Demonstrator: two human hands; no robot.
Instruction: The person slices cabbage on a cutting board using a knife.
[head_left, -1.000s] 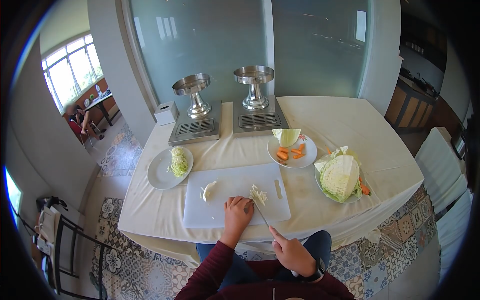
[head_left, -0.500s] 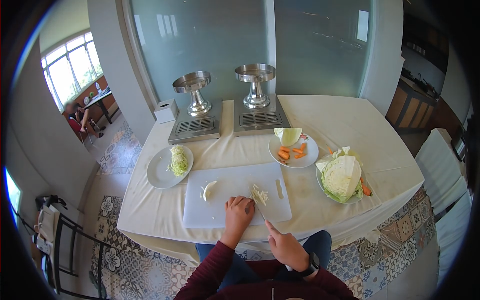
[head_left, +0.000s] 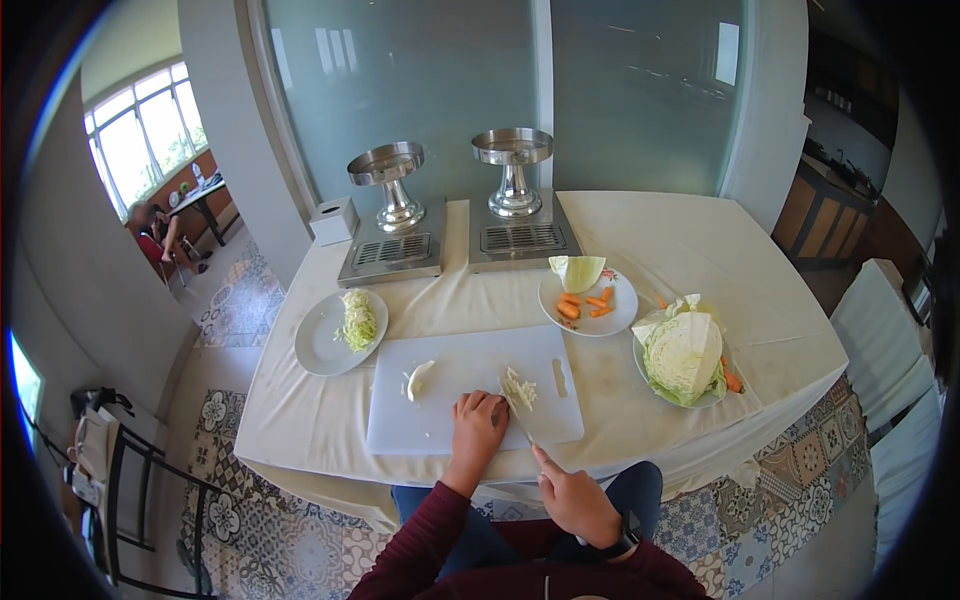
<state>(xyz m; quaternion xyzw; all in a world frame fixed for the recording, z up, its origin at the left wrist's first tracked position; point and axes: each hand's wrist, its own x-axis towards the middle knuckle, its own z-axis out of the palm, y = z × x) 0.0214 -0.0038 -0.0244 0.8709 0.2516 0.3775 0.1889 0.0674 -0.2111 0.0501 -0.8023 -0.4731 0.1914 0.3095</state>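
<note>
My right hand (head_left: pixel 580 508) is closed around the handle of a knife (head_left: pixel 519 421), whose blade slants up and left over the white cutting board (head_left: pixel 465 350). Curled on the board just left of the blade is my left hand (head_left: pixel 479 428); whatever its fingers press down on is hidden beneath them. Thin pale shreds of cabbage (head_left: pixel 519 391) lie in a small heap to the right of the blade. Farther left on the board rests a curved pale cabbage piece (head_left: pixel 420 379), with small bits around it.
Left of the board is a plate (head_left: pixel 313 338) with shredded cabbage (head_left: pixel 357 321). Behind it, another plate (head_left: pixel 625 297) holds carrot pieces (head_left: pixel 569 309) and a cabbage wedge (head_left: pixel 577 270). A cut cabbage (head_left: pixel 682 357) sits at right. Two metal stands (head_left: pixel 514 190) are at the back. A person sits far left.
My right hand and the knife handle have shifted very slightly down toward me. My left hand stays in nearly the same place, and the food on the board looks unchanged.
</note>
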